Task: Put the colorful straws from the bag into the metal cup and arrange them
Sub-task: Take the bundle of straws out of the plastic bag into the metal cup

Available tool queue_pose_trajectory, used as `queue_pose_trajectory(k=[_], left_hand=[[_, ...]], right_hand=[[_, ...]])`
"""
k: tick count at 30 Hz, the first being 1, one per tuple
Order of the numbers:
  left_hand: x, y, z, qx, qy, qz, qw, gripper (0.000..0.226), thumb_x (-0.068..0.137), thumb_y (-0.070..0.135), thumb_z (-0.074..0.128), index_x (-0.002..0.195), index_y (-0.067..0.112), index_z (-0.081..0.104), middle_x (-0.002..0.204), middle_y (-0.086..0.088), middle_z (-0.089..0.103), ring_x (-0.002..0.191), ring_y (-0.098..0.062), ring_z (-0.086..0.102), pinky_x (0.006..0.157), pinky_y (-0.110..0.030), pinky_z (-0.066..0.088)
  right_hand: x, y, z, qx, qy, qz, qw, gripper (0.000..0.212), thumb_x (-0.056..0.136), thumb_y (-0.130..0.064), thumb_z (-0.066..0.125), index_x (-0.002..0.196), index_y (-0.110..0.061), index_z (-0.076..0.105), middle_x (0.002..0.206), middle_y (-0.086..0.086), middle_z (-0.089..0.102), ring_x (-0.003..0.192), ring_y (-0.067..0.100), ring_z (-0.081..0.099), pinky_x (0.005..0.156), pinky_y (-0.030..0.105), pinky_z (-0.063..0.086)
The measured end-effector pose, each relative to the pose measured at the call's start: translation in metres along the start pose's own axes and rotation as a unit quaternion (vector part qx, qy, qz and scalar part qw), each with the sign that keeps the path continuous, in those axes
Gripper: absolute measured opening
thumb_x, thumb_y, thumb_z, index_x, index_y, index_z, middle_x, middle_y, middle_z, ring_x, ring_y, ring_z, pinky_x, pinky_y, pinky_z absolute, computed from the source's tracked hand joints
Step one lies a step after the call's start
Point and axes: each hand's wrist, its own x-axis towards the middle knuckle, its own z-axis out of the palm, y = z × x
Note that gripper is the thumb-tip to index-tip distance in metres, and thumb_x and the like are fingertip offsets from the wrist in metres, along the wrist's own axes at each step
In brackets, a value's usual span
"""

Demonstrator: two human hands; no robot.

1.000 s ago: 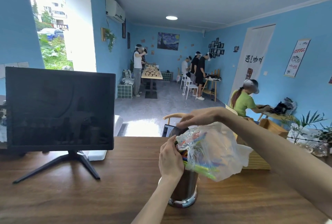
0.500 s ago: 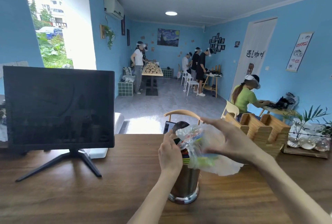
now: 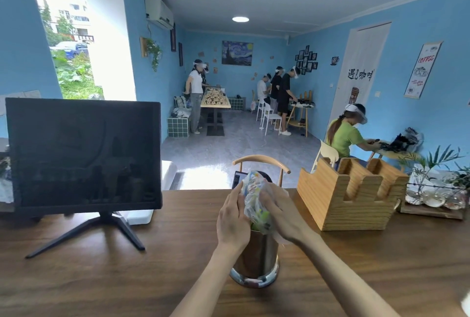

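Observation:
A shiny metal cup (image 3: 256, 263) stands on the wooden table (image 3: 101, 278) in front of me. A clear plastic bag (image 3: 253, 197) with colorful straws inside stands upright in the cup's mouth. My left hand (image 3: 232, 218) presses against the bag's left side. My right hand (image 3: 281, 212) clasps its right side, so the bag is squeezed between both palms. Green straw ends (image 3: 259, 225) show at the cup's rim; the straws' lower parts are hidden inside the cup.
A dark monitor (image 3: 84, 156) on a tripod stand sits at the left. A wooden slotted holder (image 3: 351, 197) stands to the right, with plants (image 3: 437, 176) beyond it. A chair back (image 3: 262, 161) rises behind the table. Several people work farther back in the room.
My right hand came down from above the bag to its right side. The bag, earlier spread out sideways, is now gathered upright between both hands over the cup.

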Motion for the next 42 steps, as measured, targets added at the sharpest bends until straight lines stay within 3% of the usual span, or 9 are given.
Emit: queue_pose_trajectory(k=[2,4,8,14,20,25,28,36,42], left_hand=[[-0.001,-0.003,-0.003,0.029,0.008,0.016,0.999,0.049,0.103,0.032,0.055,0.151,0.03,0.048,0.141,0.009,0.062,0.125,-0.013,0.06,0.095,-0.025,0.046],[-0.002,-0.005,-0.005,0.047,0.013,0.021,0.999,0.052,0.101,0.035,0.056,0.152,0.028,0.047,0.142,0.006,0.062,0.125,-0.016,0.061,0.098,-0.032,0.05],[-0.002,-0.005,-0.005,0.055,0.01,0.025,0.998,0.049,0.106,0.032,0.047,0.155,0.029,0.042,0.149,0.005,0.056,0.134,-0.017,0.055,0.103,-0.031,0.044],[-0.001,-0.004,-0.003,0.043,0.002,-0.001,0.999,0.045,0.11,0.03,0.037,0.155,0.032,0.039,0.153,0.008,0.051,0.139,-0.015,0.05,0.103,-0.025,0.039],[0.003,0.003,-0.001,-0.04,0.009,-0.011,0.999,0.046,0.111,0.037,0.031,0.156,0.031,0.04,0.156,0.008,0.047,0.145,-0.011,0.042,0.118,-0.033,0.035],[-0.001,0.005,0.006,-0.131,-0.009,-0.029,0.991,0.058,0.103,0.056,0.03,0.154,0.031,0.042,0.157,0.01,0.046,0.147,-0.007,0.038,0.122,-0.038,0.032],[-0.002,0.003,0.008,-0.086,-0.004,-0.016,0.996,0.062,0.101,0.061,0.027,0.154,0.033,0.043,0.155,0.01,0.048,0.145,-0.009,0.041,0.12,-0.037,0.035],[-0.001,-0.005,0.007,-0.044,0.008,-0.004,0.999,0.066,0.099,0.066,0.025,0.155,0.033,0.042,0.154,0.01,0.05,0.143,-0.01,0.044,0.113,-0.029,0.034],[-0.002,-0.003,0.009,-0.09,0.031,-0.012,0.995,0.054,0.102,0.054,0.026,0.151,0.038,0.042,0.146,0.026,0.045,0.141,-0.002,0.042,0.114,-0.021,0.032]], right_hand=[[0.002,0.0,0.012,-0.04,0.007,-0.008,0.999,0.055,0.101,-0.067,0.032,0.103,-0.021,0.062,0.098,-0.004,0.064,0.092,0.016,0.06,0.087,0.047,0.047],[0.005,0.003,0.016,-0.079,0.003,-0.004,0.997,0.055,0.1,-0.07,0.031,0.13,-0.032,0.058,0.122,-0.006,0.064,0.112,0.011,0.058,0.102,0.043,0.044],[0.01,0.002,0.011,-0.129,0.034,-0.054,0.99,0.065,0.098,-0.076,0.028,0.158,-0.053,0.013,0.164,-0.027,0.024,0.15,-0.002,0.022,0.122,0.04,0.014],[0.006,0.013,0.015,-0.271,-0.058,-0.071,0.958,0.053,0.104,-0.064,0.011,0.155,-0.055,0.018,0.166,-0.025,0.01,0.157,0.008,0.006,0.128,0.051,0.004],[0.008,0.016,0.009,-0.304,-0.048,-0.03,0.951,0.065,0.101,-0.068,0.006,0.162,-0.043,0.004,0.169,-0.022,0.007,0.158,0.007,-0.004,0.126,0.043,-0.009],[0.007,0.018,0.011,-0.259,-0.061,0.011,0.964,0.059,0.107,-0.059,0.019,0.162,-0.036,0.021,0.166,-0.012,0.029,0.158,0.012,0.008,0.125,0.038,0.007],[0.004,0.018,0.011,-0.254,-0.042,0.004,0.966,0.056,0.109,-0.056,0.022,0.16,-0.036,0.026,0.165,-0.016,0.031,0.157,0.007,0.011,0.121,0.029,0.008],[0.006,0.005,0.002,-0.088,-0.011,0.039,0.995,0.047,0.11,-0.046,0.028,0.154,-0.035,0.041,0.16,-0.016,0.038,0.154,0.009,0.021,0.126,0.037,0.018],[0.02,-0.02,-0.041,-0.062,0.044,0.029,0.997,0.049,0.11,-0.048,0.025,0.151,-0.033,0.047,0.147,-0.023,0.047,0.129,-0.021,0.033,0.1,-0.005,0.02]])
